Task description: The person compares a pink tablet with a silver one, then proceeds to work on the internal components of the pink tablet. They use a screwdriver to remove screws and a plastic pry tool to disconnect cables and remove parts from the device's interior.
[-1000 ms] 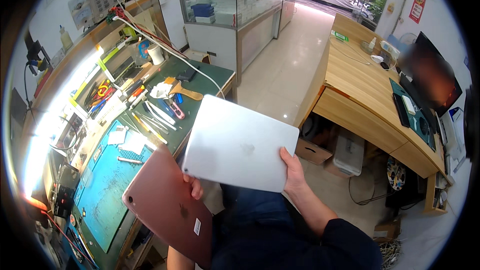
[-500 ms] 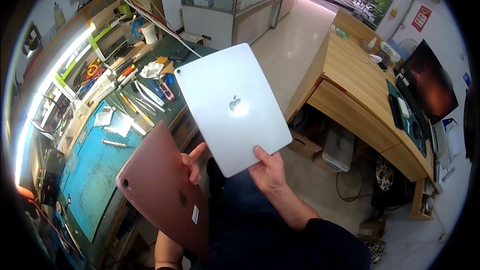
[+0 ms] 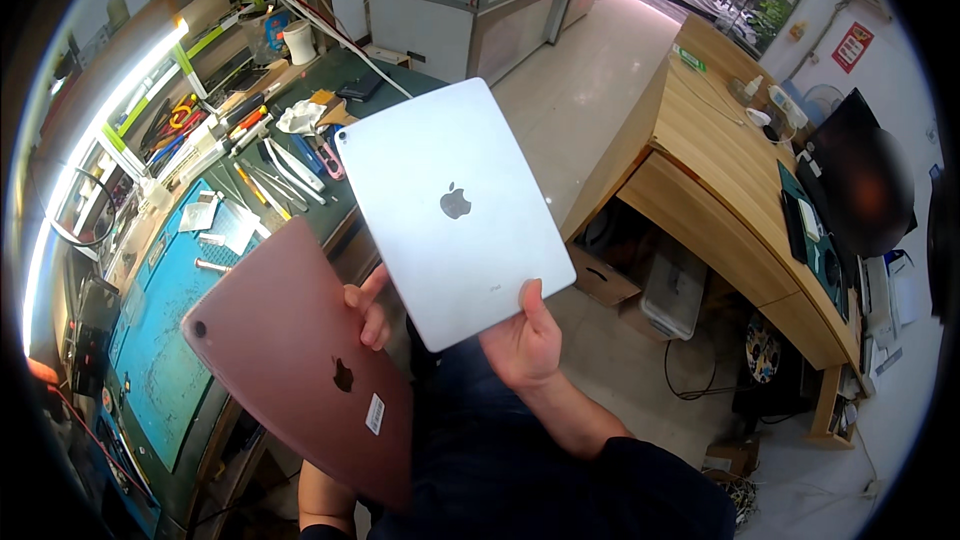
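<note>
Two tablets are held up with their backs toward me. My right hand (image 3: 525, 340) grips the silver tablet (image 3: 440, 250) by its lower right edge, thumb on the back and the other fingers underneath. To the left, my left hand (image 3: 371, 315) holds the rose-pink tablet (image 3: 290, 310). Its fingertips curl over the right edge, while the palm is hidden behind the tablet. The pink back carries a small white label (image 3: 375, 414) and has a camera at its upper left corner. Side by side, the tablets are tilted; the pink one leans more.
On the left, a workbench bears a blue mat (image 3: 150, 370), tweezers (image 3: 292, 166), a screwdriver (image 3: 212, 267) and other hand tools beneath a lit lamp (image 3: 100, 155). A wooden desk (image 3: 700, 180) with a monitor stands right. Behind is a glass display case (image 3: 520, 10).
The pink tablet has swung left and turned its back more toward me. The silver tablet has shifted slightly left, and the glare on its middle has faded.
</note>
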### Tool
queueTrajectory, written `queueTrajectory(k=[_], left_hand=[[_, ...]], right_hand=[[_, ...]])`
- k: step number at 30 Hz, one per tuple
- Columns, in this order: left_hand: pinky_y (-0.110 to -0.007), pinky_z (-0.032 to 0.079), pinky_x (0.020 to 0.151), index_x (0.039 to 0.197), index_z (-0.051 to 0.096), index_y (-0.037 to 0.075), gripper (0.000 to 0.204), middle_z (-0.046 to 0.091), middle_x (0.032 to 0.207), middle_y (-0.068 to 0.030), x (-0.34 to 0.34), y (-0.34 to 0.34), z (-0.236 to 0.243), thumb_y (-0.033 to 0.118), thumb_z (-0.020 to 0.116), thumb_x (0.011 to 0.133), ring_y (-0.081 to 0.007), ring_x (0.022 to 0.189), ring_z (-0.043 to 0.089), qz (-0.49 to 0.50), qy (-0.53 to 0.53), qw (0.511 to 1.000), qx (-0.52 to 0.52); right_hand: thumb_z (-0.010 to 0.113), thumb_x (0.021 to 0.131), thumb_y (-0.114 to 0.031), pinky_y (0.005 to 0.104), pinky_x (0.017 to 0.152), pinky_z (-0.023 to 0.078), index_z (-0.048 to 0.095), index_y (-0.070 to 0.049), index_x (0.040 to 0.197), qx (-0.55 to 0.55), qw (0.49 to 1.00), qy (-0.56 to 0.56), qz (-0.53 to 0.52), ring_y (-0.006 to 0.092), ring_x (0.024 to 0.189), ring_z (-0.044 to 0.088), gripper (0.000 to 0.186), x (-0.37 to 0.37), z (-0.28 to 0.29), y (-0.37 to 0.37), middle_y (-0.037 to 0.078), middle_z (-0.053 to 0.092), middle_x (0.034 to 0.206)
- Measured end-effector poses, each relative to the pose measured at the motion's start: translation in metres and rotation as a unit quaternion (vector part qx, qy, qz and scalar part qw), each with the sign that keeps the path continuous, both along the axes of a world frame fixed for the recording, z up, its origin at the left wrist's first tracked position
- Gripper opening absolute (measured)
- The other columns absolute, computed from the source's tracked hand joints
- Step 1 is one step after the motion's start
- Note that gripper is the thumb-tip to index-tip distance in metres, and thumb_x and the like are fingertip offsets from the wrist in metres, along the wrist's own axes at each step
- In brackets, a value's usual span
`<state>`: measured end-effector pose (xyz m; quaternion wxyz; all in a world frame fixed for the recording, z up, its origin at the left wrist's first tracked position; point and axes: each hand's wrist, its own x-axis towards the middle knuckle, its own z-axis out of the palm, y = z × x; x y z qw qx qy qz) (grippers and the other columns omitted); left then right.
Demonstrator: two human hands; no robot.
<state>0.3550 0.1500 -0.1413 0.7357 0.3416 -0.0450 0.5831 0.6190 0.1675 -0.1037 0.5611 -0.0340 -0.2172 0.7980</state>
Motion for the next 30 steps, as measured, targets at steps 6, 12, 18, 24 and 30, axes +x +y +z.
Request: queueTrajectory(k=[6, 12, 18, 24, 30], left_hand=[[-0.039, 0.051, 0.081, 0.138, 0.054, 0.002, 0.046, 0.049, 0.146, -0.0157, -0.005, 0.006, -0.014, 0.039, 0.053, 0.11, -0.0251, 0.092, 0.063, 0.02, -0.024, 0.998, 0.046], [-0.039, 0.05, 0.08, 0.139, 0.05, -0.001, 0.047, 0.055, 0.117, -0.0143, -0.002, 0.007, -0.012, 0.036, 0.051, 0.109, -0.0258, 0.092, 0.061, -0.029, -0.094, 0.995, 0.036], [-0.036, 0.045, 0.074, 0.128, 0.05, 0.0, 0.041, 0.048, 0.099, -0.0094, 0.015, -0.009, 0.021, 0.036, 0.051, 0.108, -0.0211, 0.08, 0.051, -0.006, -0.119, 0.989, -0.087], [-0.036, 0.043, 0.074, 0.125, 0.052, 0.001, 0.05, 0.046, 0.095, -0.008, 0.024, -0.019, 0.034, 0.047, 0.054, 0.106, -0.0192, 0.079, 0.049, -0.014, -0.191, 0.968, -0.159], [-0.031, 0.041, 0.078, 0.117, 0.046, 0.003, 0.049, 0.039, 0.096, -0.0054, 0.033, -0.021, 0.07, 0.051, 0.049, 0.108, -0.0157, 0.082, 0.042, -0.027, -0.218, 0.96, -0.174]], right_hand=[[0.038, 0.116, -0.04, 0.0475, 0.129, 0.027, 0.03, -0.008, 0.166, 0.021, 1.0, 0.011, 0.013, 0.0268, 0.155, 0.037, 0.059, 0.003, -0.005, -0.002, 0.006, 0.041, 0.168], [0.039, 0.116, -0.04, 0.0475, 0.128, 0.028, 0.03, -0.009, 0.165, 0.038, 0.999, 0.004, -0.001, 0.0267, 0.154, 0.038, 0.059, 0.001, 0.003, -0.005, 0.006, 0.041, 0.168], [0.041, 0.115, -0.039, 0.0485, 0.128, 0.028, 0.031, -0.009, 0.165, 0.03, 0.999, -0.003, -0.012, 0.0271, 0.154, 0.039, 0.059, 0.003, 0.002, -0.003, 0.006, 0.041, 0.168], [0.043, 0.115, -0.04, 0.0499, 0.127, 0.03, 0.036, -0.009, 0.163, 0.034, 0.999, -0.001, -0.008, 0.0283, 0.153, 0.041, 0.058, 0.003, -0.001, -0.003, 0.007, 0.044, 0.166], [0.044, 0.115, -0.041, 0.0499, 0.127, 0.032, 0.039, -0.009, 0.162, 0.05, 0.999, 0.012, -0.009, 0.0285, 0.151, 0.044, 0.058, 0.012, 0.006, -0.005, 0.007, 0.047, 0.164]])
